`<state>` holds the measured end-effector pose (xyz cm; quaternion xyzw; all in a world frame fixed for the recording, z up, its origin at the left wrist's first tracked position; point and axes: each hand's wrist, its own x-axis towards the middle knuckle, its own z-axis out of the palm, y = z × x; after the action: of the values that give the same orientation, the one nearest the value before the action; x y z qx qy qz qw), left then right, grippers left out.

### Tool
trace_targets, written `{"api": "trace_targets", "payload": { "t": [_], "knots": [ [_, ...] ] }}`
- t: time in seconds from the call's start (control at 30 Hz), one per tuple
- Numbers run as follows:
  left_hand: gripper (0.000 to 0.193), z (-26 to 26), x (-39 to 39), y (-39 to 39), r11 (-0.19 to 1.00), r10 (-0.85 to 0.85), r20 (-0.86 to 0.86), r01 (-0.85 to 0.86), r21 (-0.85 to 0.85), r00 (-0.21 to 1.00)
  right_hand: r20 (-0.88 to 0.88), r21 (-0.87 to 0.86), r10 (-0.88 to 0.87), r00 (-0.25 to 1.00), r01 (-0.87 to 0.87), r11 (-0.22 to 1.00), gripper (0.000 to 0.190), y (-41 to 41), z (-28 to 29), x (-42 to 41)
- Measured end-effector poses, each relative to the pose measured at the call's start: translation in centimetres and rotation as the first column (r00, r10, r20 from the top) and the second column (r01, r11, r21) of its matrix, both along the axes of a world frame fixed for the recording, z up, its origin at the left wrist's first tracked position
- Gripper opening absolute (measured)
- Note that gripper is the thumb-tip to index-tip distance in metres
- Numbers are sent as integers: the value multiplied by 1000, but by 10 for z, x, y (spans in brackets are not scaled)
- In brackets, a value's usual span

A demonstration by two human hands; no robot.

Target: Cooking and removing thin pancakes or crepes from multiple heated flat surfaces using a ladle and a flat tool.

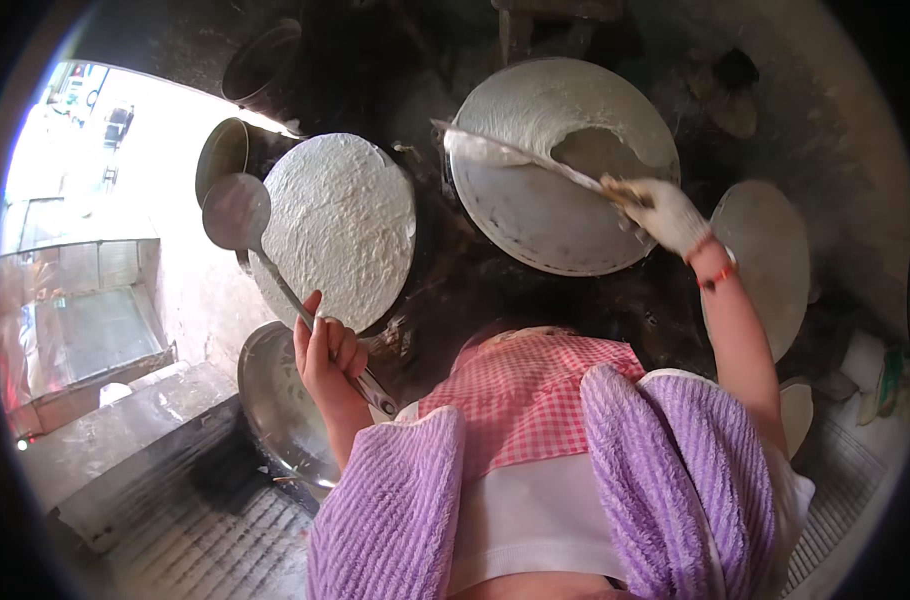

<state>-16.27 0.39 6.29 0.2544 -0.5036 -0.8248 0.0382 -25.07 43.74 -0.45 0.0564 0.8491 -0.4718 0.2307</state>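
In my left hand point(326, 360) is the long handle of a metal ladle point(236, 212). The ladle's round bowl is up at the left, over the edge of a round surface coated with textured white batter point(335, 225). My right hand point(669, 214), in a pale work glove, grips the wooden handle of a long, thin spreading blade point(526, 154). That blade lies across a large round griddle point(556, 232). Beyond it, white batter point(522, 97) covers the griddle's far part, with a bare patch inside it; the near part is mostly bare.
A wide metal basin point(275, 405) stands at lower left, below my left hand. Another pale round surface point(762, 262) lies right of my right forearm. Bright window light enters past a ledge point(147, 420) at left. A dark pot point(264, 64) is at the back.
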Motion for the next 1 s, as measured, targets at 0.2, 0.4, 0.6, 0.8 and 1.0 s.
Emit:
{"api": "trace_targets", "payload": {
  "t": [0.2,0.4,0.6,0.8,1.0],
  "knots": [
    [36,-14,-11,16,963,-234,115,246,-105,965,-115,-34,-406,907,405,914,31,61,-34,17],
    [47,-100,26,4,175,-448,99,195,-965,889,-238,-148,-35,971,0,989,35,14,-60,78],
    [51,-49,-7,19,97,-437,336,415,-905,834,18,-214,-470,882,463,860,34,27,-69,50],
    [53,-103,9,53,79,-426,366,437,-896,827,59,-242,-171,984,180,954,30,-29,-74,52],
    [57,-129,71,43,85,-590,370,511,-855,718,55,-276,-281,958,284,918,44,2,-142,184]
  ]
}}
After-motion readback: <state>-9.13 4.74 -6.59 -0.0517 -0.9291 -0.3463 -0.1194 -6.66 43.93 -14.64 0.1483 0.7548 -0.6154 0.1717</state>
